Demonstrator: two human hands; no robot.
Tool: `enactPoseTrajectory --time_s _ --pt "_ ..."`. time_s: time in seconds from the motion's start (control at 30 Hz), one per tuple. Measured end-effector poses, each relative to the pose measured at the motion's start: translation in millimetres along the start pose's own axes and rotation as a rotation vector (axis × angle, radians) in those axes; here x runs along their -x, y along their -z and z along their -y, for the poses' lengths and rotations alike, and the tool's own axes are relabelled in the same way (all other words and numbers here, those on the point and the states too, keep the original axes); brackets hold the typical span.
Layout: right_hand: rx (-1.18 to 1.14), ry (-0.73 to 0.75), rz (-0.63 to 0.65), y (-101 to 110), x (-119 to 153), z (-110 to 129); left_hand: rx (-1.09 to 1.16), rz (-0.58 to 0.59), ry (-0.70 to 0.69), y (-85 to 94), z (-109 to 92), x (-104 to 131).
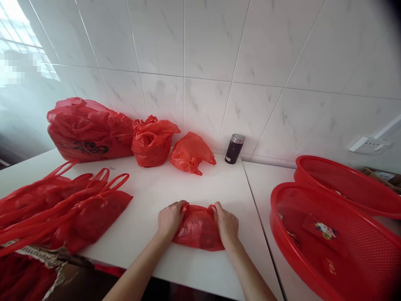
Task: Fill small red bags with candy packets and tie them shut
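Note:
A red plastic bag with something bulky inside lies on the white table near its front edge. My left hand grips the bag's upper left corner, fingers closed on the plastic. On the other side, my right hand is closed on the upper right corner. The bag's top edge is drawn out between both hands. What it contains shows only as dim shapes through the thin plastic.
Filled red bags lie at left, above a torn cardboard box. Along the wall stand a large red bag, a tied bag, a crumpled bag and a dark flask. Red baskets sit at right.

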State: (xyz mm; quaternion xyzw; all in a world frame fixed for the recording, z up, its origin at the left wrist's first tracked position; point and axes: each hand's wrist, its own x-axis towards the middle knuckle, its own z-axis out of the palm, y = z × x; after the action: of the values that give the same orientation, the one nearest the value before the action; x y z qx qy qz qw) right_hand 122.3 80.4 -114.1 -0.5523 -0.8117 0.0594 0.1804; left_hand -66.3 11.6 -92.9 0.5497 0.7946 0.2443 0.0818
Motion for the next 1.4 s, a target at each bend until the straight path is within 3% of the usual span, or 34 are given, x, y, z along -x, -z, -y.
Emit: enactPoseTrajectory --time_s 0.17,0.33,0.47,0.57,0.67,0.73,0.83,0.9,0.97,1.07,1.2,1.3,1.4 --pt "-0.071 -0.065 -0.063 -0.2 0.5 -3.8 -0.032 -0.009 0.072 5.5 2.2 -1.6" --pt "-0.147 -0.177 -0.123 1.6 -0.3 -7.4 0.051 -0.027 0.148 19.8 21.7 17.5" --pt "-0.225 -0.196 -0.139 3.0 1.6 -7.6 0.179 -0.015 0.124 33.3 32.8 21.5" --pt "-0.420 -0.155 -0.177 5.0 4.6 -8.0 0.212 -0.114 0.085 50.1 23.6 16.8" --pt "-0.592 -0.077 -0.199 6.1 7.3 -8.8 0.189 -0.256 -0.020 60.6 -6.3 17.3" --pt "-0.666 -0.050 -0.200 6.3 9.0 -9.6 0.173 -0.192 -0.172 57.0 -30.6 19.6" --pt "-0.776 -0.074 -0.264 7.9 11.4 -12.0 0.147 0.070 -0.334 43.3 -53.9 18.6" --pt "-0.869 -0.140 -0.317 10.7 12.3 -14.6 0.139 0.180 -0.325 40.6 -56.2 14.7" --pt "-0.945 -0.211 -0.323 13.8 12.3 -17.4 0.163 0.214 -0.272 50.4 -51.4 10.9" --pt "-0.960 -0.272 -0.250 16.2 11.1 -20.1 0.271 0.225 -0.194 89.5 -40.7 11.5" --pt "-0.922 -0.318 -0.194 13.6 9.6 -21.4 0.466 0.194 -0.076 171.2 -18.5 31.1" --pt "-0.929 -0.316 -0.178 11.1 10.1 -23.1 0.686 0.027 0.110 239.5 15.8 61.5" --pt "-0.925 -0.331 -0.150 10.5 10.7 -24.4 0.850 -0.187 0.358 297.0 67.8 102.5"
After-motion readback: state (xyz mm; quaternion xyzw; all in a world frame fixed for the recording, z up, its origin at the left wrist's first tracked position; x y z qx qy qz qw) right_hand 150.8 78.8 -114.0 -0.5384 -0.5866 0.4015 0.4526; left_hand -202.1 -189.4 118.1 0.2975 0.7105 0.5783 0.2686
